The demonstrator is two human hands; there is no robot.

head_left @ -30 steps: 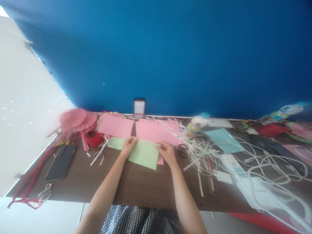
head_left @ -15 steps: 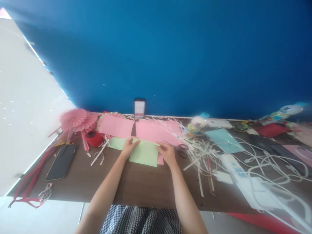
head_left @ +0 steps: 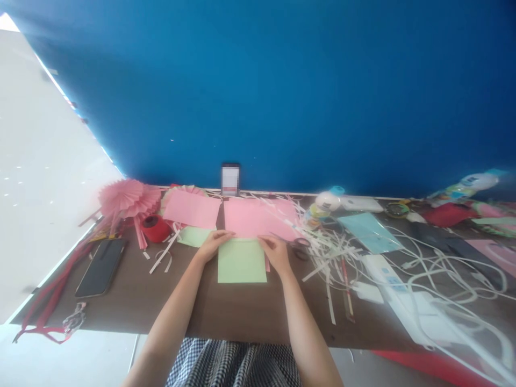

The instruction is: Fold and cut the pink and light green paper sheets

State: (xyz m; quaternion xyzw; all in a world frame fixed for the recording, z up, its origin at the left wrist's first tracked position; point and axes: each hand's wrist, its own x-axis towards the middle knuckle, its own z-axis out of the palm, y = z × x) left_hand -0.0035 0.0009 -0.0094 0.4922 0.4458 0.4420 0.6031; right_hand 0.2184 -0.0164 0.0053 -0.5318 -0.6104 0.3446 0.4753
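A light green sheet of paper (head_left: 242,262) lies on the dark table in front of me, with what looks like a narrow fold along its far edge. My left hand (head_left: 215,244) pinches the far left corner, fingers reaching over the edge. At the far right corner my right hand (head_left: 274,251) grips the same edge between thumb and fingers. Pink sheets (head_left: 258,216) lie just beyond my fingertips, and a bit of pink shows beside the green sheet's right edge. Another green sheet (head_left: 193,236) sits left of my left hand. Scissors (head_left: 300,248) rest right of my right hand.
White paper strips (head_left: 330,252) are heaped to the right, near a power strip (head_left: 415,306) with tangled white cables. A glue bottle (head_left: 324,205) stands behind them. To the left are a black phone (head_left: 101,267), a red spool (head_left: 155,229) and pleated pink paper (head_left: 128,198).
The green sheet has turned to lie straighter and come slightly nearer to me. Both hands stay at its far edge, with the left fingers now stretched further along it.
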